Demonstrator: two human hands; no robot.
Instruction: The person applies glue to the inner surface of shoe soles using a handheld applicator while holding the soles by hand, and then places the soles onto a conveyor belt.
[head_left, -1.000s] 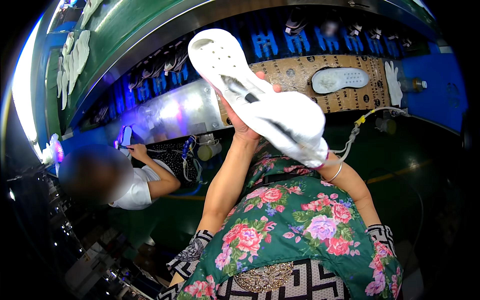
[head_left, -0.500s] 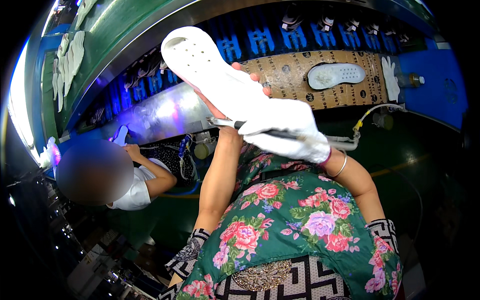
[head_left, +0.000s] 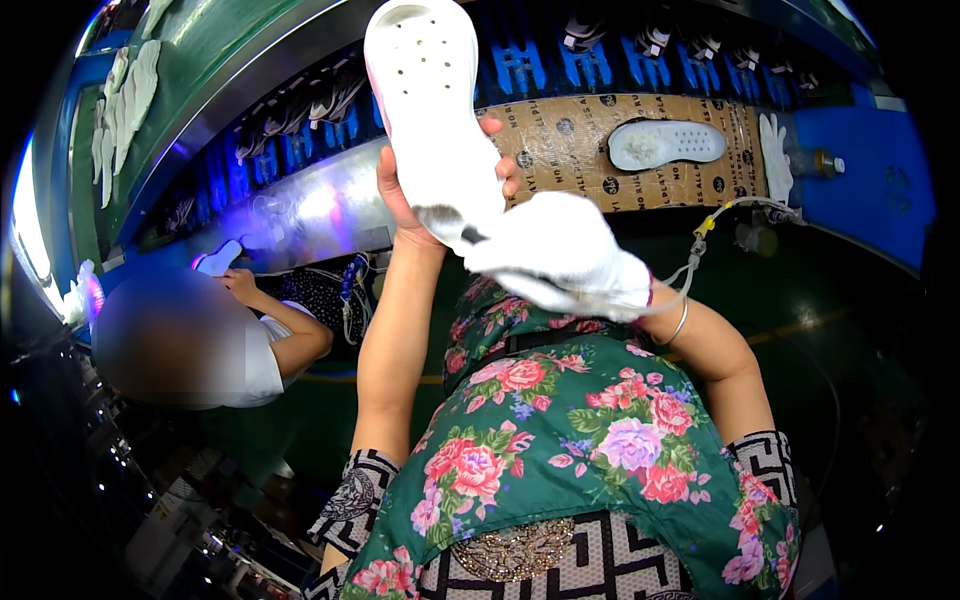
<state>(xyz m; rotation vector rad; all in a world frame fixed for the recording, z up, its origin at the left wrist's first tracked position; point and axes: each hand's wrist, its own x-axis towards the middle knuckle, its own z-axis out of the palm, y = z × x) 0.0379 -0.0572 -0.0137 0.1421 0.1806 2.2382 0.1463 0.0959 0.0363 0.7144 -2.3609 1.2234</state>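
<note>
A white shoe sole (head_left: 432,120) with small holes at its far end is held up in my bare left hand (head_left: 397,192). The fingers wrap its two edges, thumb on one side and fingertips on the other. My right hand (head_left: 560,245), in a white glove, is closed round a slim dark-handled brush (head_left: 440,220) that has a thin hose running back past the wrist. The brush's tip is smeared by motion and overlaps the sole's near end; whether it touches, I cannot tell.
Another sole (head_left: 665,145) lies on the cardboard-covered bench (head_left: 560,190), with a white glove (head_left: 774,160) and a small bottle (head_left: 828,162) to its right. Shoe uppers sit on blue racks (head_left: 590,68) behind. A co-worker (head_left: 290,350) handles a sole at the left.
The sole has swung more upright and its far end has moved up and right. My right hand has shifted slightly left, bringing the brush tip over the sole's near end.
</note>
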